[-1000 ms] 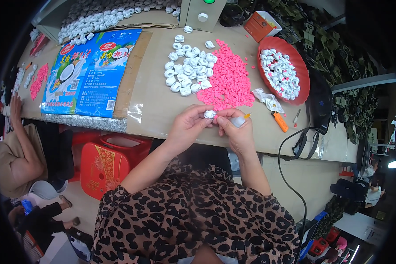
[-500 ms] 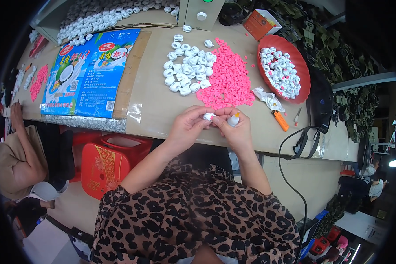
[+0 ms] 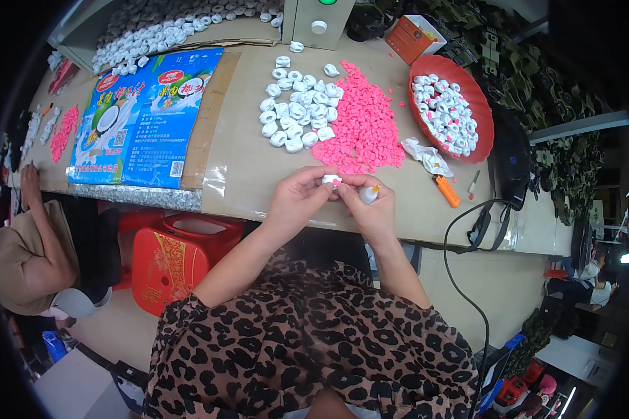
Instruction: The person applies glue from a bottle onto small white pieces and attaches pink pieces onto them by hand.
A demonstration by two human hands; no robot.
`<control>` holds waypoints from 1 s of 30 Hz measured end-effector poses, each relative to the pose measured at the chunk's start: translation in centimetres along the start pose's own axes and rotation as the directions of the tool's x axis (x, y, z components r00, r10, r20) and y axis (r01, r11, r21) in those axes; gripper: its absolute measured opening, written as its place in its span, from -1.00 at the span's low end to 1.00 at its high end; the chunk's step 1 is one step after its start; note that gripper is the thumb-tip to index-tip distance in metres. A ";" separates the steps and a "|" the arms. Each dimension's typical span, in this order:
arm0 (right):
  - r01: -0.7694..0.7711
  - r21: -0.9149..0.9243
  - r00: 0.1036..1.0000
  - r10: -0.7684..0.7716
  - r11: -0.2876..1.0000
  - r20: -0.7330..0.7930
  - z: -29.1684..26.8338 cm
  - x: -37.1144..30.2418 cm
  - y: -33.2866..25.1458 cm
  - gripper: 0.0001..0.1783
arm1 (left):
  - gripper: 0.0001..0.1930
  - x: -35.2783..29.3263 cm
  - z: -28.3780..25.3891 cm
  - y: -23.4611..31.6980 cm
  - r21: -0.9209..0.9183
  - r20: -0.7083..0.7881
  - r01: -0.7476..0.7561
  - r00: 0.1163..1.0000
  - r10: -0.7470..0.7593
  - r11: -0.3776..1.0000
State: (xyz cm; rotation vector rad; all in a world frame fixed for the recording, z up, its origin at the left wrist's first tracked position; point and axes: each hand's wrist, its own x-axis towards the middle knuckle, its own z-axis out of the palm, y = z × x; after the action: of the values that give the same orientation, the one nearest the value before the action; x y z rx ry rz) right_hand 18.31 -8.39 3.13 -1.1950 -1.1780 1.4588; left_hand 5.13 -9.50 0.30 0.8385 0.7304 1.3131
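Observation:
Between the fingertips of my left hand (image 3: pixel 295 201) is a small white rounded piece (image 3: pixel 328 179) with dark marks. A pink bit (image 3: pixel 337 183) sits against its side, touched by the fingertips of my right hand (image 3: pixel 374 218). That same right hand keeps a small white squeeze bottle (image 3: pixel 368 195) with an orange tip tucked in its grip, the tip pointing up. Just beyond my hands lie a heap of pink bits (image 3: pixel 363 126) and, left of it, a group of white pieces (image 3: pixel 297 110).
A red bowl (image 3: pixel 483 133) at right holds white pieces with pink bits. Near it are a crumpled tissue (image 3: pixel 426 155), an orange-handled cutter (image 3: pixel 446 190) and a black cable (image 3: pixel 449 279). Blue printed cardboard (image 3: pixel 136 133) covers the left. Another person's arm (image 3: pixel 49 230) rests at the table edge.
The white piece has turned slightly in my fingers, and more of the pink bit on it shows. Both hands stay nearly in place.

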 end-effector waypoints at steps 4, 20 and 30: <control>-0.007 -0.023 1.000 0.007 1.000 0.003 -0.2 0.0 0.4 -0.88 | -0.76 0.0 0.0 0.1 -0.004 -0.008 0.024 1.000 -0.024 1.000; -0.146 0.492 0.986 0.086 0.858 0.144 -2.5 0.4 0.5 -0.78 | -0.68 0.2 -2.4 1.6 -0.444 0.061 0.172 0.985 -0.161 0.880; 0.033 0.351 0.990 -0.080 0.936 0.119 -2.3 0.2 1.3 -0.72 | -0.68 -0.3 -1.2 1.9 -0.332 0.063 0.200 0.980 -0.190 0.922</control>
State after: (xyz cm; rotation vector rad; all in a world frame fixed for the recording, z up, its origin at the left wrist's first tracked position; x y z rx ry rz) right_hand 20.46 -8.08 1.63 -0.8256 -0.9775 1.6408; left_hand 3.07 -9.51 1.29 0.4934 0.5291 1.1988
